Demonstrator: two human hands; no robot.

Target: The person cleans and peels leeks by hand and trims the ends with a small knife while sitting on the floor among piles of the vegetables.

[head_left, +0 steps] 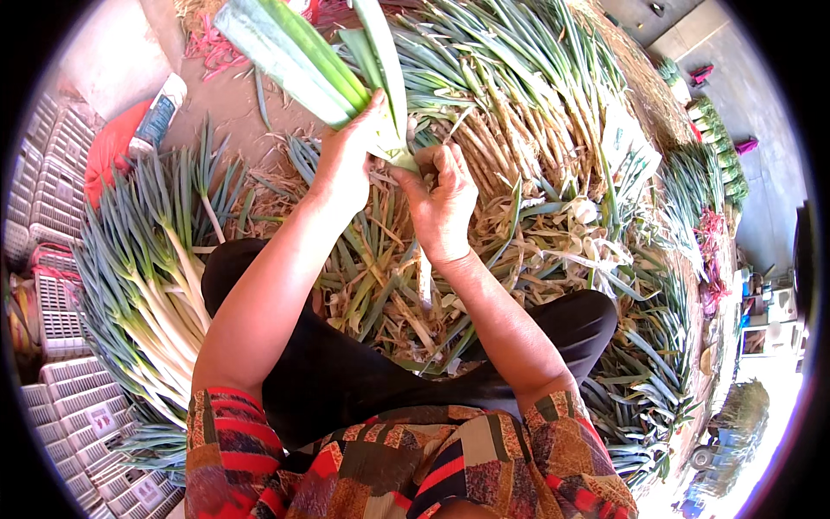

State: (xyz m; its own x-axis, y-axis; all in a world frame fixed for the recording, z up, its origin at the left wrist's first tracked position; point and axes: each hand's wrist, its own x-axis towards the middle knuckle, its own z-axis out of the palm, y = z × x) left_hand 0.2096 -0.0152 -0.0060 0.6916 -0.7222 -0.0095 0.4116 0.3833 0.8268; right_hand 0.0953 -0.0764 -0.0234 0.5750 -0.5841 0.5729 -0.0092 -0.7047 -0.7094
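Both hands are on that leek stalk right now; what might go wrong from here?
1. The left hand grips the leek low, with its long leaves sticking up and away; they may sag or snap.
2. The right hand pinches the outer skin; a hard pull might tear good layers.
3. Peelings piled by the knees could mix into the cleaned pile.

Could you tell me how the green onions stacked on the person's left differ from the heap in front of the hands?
The stack on the left shows clean white stalks lying neatly side by side; the heap in front has duller, brownish stalks with dry skin. Around the heap in front lie loose peelings; the stack on the left looks free of them. Both are long green onions with green leaves, lying on the ground.
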